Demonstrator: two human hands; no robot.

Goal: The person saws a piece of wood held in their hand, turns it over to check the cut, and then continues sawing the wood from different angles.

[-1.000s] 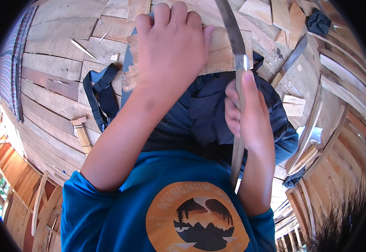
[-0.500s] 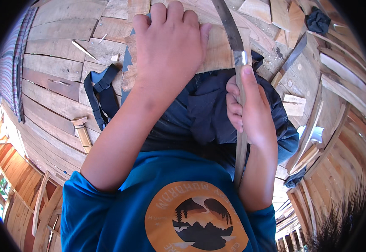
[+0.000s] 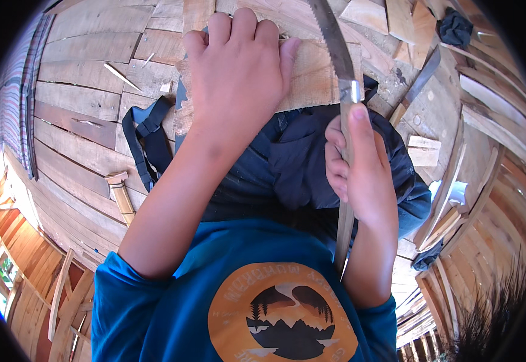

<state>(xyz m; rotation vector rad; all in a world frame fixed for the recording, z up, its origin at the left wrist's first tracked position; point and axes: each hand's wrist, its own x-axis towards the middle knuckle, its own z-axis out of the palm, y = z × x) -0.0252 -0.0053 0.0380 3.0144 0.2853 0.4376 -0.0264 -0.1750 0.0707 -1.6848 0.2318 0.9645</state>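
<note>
Across my lap lies a rough-cut wooden board, with a jagged left end. My left hand presses over the board, its fingers curled around the far edge and the thumb lying along the top. Wrapped about a long wooden handle, my right hand holds a curved saw upright at the board's right end, thumb along the handle. The toothed edge faces left, and the blade tip runs out of view at the top. The handle's butt reaches down beside my right forearm. Dark cloth covers my lap under the board.
A large knife lies on the plank floor to the right, near a small wood block. Black straps and a short wooden piece are at left. Long curved timbers line the right side; striped cloth hangs far left.
The saw and my right hand have drawn slightly back toward me. My left hand has shifted a little left and nearer, still on the board.
</note>
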